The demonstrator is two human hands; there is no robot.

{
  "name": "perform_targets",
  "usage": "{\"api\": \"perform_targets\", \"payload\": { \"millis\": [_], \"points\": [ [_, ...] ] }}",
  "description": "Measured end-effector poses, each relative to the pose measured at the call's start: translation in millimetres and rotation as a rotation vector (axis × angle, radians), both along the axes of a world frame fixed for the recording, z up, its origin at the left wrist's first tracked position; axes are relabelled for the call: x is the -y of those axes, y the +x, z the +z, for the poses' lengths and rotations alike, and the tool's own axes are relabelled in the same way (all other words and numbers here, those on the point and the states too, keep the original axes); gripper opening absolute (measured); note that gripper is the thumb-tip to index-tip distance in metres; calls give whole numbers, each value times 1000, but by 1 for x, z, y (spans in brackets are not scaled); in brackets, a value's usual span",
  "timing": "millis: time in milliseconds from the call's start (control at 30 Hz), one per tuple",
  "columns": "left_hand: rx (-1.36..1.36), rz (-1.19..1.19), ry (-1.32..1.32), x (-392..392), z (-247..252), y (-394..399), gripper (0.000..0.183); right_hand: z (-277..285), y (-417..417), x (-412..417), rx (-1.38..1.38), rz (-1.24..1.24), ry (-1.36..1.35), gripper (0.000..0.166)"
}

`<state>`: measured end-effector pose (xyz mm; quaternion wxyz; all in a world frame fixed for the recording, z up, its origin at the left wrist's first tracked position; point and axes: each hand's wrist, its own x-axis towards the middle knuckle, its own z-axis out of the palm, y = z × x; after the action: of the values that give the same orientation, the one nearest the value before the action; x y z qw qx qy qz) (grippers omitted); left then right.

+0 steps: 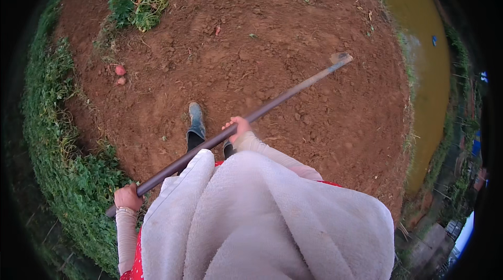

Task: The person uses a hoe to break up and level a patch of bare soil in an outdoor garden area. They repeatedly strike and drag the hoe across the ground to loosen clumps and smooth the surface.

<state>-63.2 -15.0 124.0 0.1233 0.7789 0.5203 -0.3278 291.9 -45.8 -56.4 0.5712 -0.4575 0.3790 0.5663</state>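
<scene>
A long-handled hoe (pixel 275 101) with a dark brown shaft runs diagonally across the view. My left hand (pixel 129 197) is closed around the shaft near its butt end at the lower left. Farther along, my right hand (pixel 239 127) grips the same shaft near the middle of the view. The hoe's soil-coated metal head (pixel 341 59) is at the upper right, over or on the reddish-brown soil; whether it touches is unclear. A whitish towel-like cloth (pixel 267 209) hangs in front of my body and hides part of it. Both forearms have light sleeves.
One muddy rubber boot (pixel 195 117) stands on the soil. Two reddish tubers (pixel 120 70) lie to the left, below pulled-up vines (pixel 145 7). Dense leafy plants (pixel 59 123) border the left side. Muddy water (pixel 426 64) lies beyond the grassy right edge.
</scene>
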Motion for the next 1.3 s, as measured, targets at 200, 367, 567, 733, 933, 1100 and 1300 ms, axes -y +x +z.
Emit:
{"api": "perform_targets", "payload": {
  "millis": [200, 367, 567, 733, 933, 1100, 1300],
  "points": [
    [223, -66, -85, -12, -31, 97, 11, 28, 132, 5, 248, -154, 142, 17],
    [240, -87, -261, -12, -36, 112, 21, -4, 166, 19, 343, -185, 101, 15],
    [54, -103, -218, -30, 5, 59, 16, -71, 43, 26, 92, -61, -39, 15],
    [-59, -122, -106, -30, 10, 10, 16, -55, -11, 33, -56, -103, -50, 10],
    [55, -141, 4, -38, -22, 2, 15, -23, 15, 30, -14, -179, -63, 11],
    [216, -139, -148, -46, -28, 93, 15, 6, 110, 16, 256, -242, -31, 11],
    [301, -158, -310, -36, -23, 87, 15, -8, 123, -2, 380, -139, -109, 12]
  ]
}}
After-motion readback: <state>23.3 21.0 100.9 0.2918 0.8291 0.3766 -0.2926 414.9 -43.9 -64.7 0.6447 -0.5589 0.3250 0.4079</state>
